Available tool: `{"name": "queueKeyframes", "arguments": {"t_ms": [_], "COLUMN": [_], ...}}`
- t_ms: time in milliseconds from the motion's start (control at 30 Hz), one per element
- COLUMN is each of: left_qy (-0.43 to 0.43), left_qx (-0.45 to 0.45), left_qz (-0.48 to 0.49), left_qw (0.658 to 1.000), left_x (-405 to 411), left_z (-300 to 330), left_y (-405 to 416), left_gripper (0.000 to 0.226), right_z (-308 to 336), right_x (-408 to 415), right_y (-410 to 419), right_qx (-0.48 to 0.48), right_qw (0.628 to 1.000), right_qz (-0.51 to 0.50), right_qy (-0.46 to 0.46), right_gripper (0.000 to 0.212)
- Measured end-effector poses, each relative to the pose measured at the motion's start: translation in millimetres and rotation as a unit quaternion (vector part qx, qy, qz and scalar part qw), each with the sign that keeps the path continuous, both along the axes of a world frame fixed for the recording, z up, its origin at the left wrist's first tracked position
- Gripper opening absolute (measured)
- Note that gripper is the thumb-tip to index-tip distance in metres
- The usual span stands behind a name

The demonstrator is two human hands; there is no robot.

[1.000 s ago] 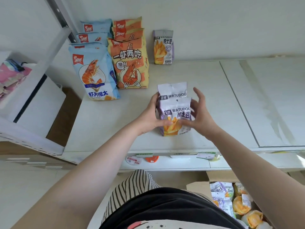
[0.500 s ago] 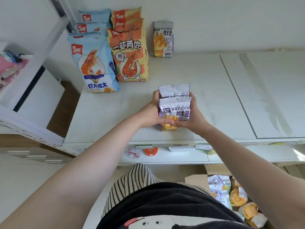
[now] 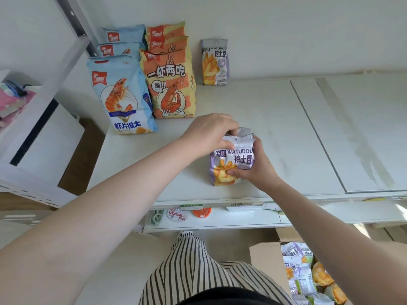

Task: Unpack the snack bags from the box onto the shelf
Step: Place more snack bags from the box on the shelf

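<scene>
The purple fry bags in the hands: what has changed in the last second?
The left hand moved from the side of the purple fry bags up to their top edges and now pinches them. The right hand closed round their right side. The bags remain standing on the shelf; the shrimp bags are unmoved.

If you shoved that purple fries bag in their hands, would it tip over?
Probably. The purple fries bag looks puffy and light, standing on a narrow base. Both the left hand and right hand grip it, and its crinkled top suggests soft, floppy film.
</scene>
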State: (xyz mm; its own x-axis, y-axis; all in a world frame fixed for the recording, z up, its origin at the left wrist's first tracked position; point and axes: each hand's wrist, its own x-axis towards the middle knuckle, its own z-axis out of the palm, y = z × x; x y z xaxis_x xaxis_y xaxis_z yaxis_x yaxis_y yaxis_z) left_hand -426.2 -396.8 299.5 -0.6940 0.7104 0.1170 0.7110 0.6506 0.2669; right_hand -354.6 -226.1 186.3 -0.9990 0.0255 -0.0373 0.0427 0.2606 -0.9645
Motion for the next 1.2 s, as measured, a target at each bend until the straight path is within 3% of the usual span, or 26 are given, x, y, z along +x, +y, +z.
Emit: {"name": "queueKeyframes", "arguments": {"t_ms": [133,433,567,700,833,967,1100,1200], "left_qy": [-0.021,0.019,0.053,0.072,0.120,0.153,0.132,0.084], "left_qx": [0.035,0.040,0.022,-0.021,-0.149,-0.195,-0.202,-0.234], "left_qz": [0.036,0.046,0.054,0.061,0.056,0.063,0.072,0.071], "left_qw": [0.999,0.998,0.997,0.995,0.980,0.967,0.968,0.966], "left_x": [-20,-111,-160,-204,-240,-271,-287,-294], "left_z": [-4,-6,0,6,14,19,24,31], "left_y": [7,33,47,59,68,74,71,65], "left_gripper": [0.010,0.013,0.014,0.017,0.014,0.020,0.018,0.030], "right_z": [0,-5,-14,-20,-25,-31,-34,-37], "right_x": [-24,-111,-146,-184,-230,-261,-277,-283], "right_y": [3,21,26,28,29,22,15,6], "right_qx": [0.014,-0.002,-0.027,0.001,0.070,0.074,0.083,0.110], "right_qw": [1.000,0.997,0.994,0.993,0.989,0.987,0.984,0.981], "right_qz": [-0.003,-0.028,-0.019,-0.015,-0.046,-0.052,-0.057,-0.046], "right_qy": [0.014,0.077,0.108,0.120,0.124,0.132,0.146,0.153], "right_gripper": [0.101,0.093,0.106,0.116,0.105,0.102,0.099,0.102]}}
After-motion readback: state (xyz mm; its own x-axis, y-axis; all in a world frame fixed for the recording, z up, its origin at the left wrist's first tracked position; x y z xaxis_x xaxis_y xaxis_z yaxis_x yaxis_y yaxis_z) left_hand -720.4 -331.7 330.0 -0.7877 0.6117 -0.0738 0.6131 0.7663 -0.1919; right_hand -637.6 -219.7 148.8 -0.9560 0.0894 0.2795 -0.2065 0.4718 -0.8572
